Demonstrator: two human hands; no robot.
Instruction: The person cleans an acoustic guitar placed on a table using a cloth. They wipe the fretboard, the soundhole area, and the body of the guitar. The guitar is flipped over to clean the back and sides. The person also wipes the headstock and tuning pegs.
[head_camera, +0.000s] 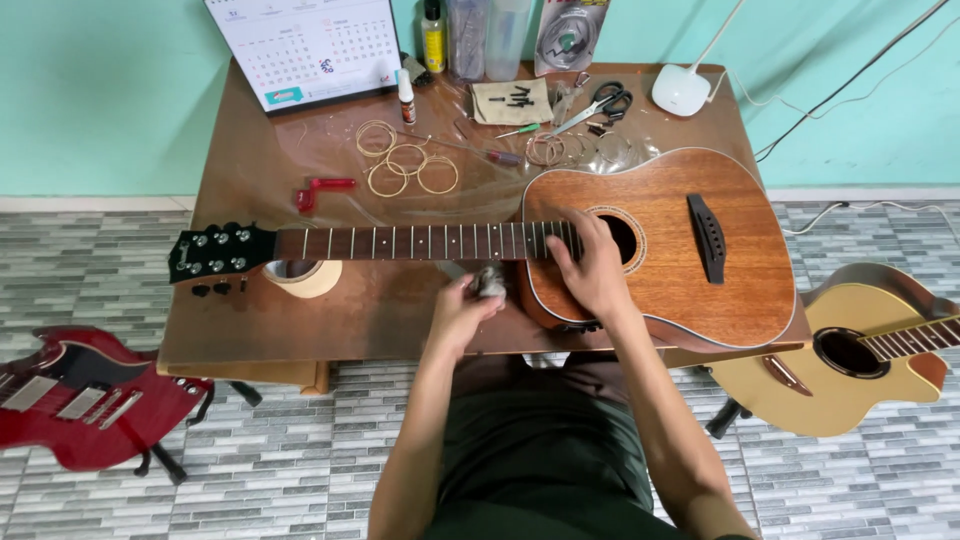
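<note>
Nearest the lens, the left hand (462, 312) is closed round a small grey wad of cloth (490, 283), fingers curled tight on it just below the fretboard (420, 241). Right hand (592, 270) lies flat over the neck joint beside the soundhole (622, 238) — fingers (566, 236) loosely spread, gripping nothing, steadying the stringless acoustic guitar (660, 245) on the brown table (250, 170). Judged from this, wiping goes best with short strokes between frets — light pressure, body pinned firm.
</note>
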